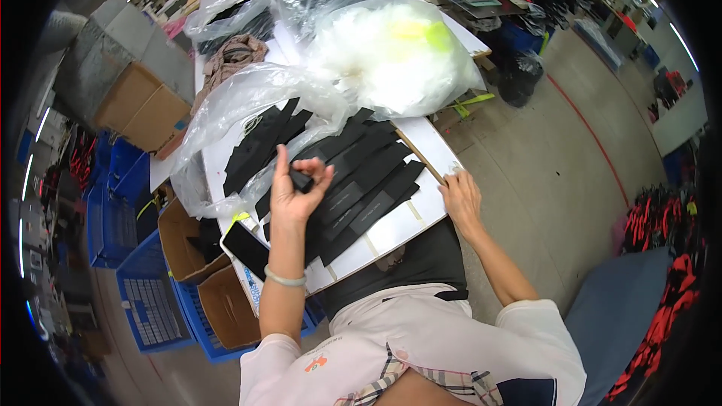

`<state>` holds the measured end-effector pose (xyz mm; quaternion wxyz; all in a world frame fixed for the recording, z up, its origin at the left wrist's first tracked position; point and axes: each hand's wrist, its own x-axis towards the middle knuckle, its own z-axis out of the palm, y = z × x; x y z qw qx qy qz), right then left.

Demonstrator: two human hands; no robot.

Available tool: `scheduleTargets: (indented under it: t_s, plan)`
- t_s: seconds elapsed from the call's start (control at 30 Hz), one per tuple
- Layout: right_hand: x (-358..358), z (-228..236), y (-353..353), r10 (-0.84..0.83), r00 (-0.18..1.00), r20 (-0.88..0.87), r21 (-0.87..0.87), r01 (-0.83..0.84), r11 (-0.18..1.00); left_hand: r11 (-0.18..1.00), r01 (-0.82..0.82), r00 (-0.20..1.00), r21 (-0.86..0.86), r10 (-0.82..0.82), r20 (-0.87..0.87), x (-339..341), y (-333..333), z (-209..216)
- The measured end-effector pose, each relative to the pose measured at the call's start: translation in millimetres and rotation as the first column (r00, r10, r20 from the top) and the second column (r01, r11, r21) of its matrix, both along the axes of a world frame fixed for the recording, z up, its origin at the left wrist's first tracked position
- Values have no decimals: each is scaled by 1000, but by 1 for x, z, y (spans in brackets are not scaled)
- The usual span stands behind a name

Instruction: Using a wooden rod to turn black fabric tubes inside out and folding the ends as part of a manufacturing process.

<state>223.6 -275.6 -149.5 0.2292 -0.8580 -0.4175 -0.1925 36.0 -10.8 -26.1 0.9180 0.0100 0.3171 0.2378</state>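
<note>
My left hand [299, 192] is raised over the table with the palm turned up, the thumb stretched out and the fingers bent but apart from it. Nothing shows in its grasp. Below and beyond it, flat black fabric strips [353, 180] with small printed labels lie fanned out in overlapping rows. At the table's right side my right hand [462, 199] has its fingers closed at the near end of a thin wooden stick [420, 152], which lies beside the strips. A phone with a dark screen [246, 246] rests at the table's left edge, near my left forearm.
A clear plastic bag [248, 90] lies open around more black strips. Behind it stands a bulging bag of white material [383, 60]. Blue crates [150, 301] and cardboard boxes [226, 304] crowd the floor at left. A blue-grey chair back [613, 316] is at right.
</note>
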Motion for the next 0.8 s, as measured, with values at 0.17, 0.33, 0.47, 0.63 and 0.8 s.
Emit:
scheduleTargets:
  t_s: [0.17, 0.33, 0.47, 0.63, 0.8]
  plan:
    - [-11, 3, -85, -263, 838, -478, -78, 258, 963, 991, -98, 988, -90, 108, 108, 5, 0, 0]
    - [-74, 50, -181, -125, 750, -650, 157, 293, 943, 986, -152, 981, -69, 159, 112, -4, 12, 5]
    - [-106, 83, -141, 26, 660, -751, 223, 216, 951, 980, -180, 979, -88, 186, 77, -5, 6, 19]
    - [-100, 106, -86, 244, 671, -700, 298, -37, 954, 978, -191, 967, -85, 203, 155, -21, 5, 28]
    - [-105, 122, -68, 230, 702, -675, 246, -80, 966, 981, -171, 966, 88, 149, 214, -31, 3, 28]
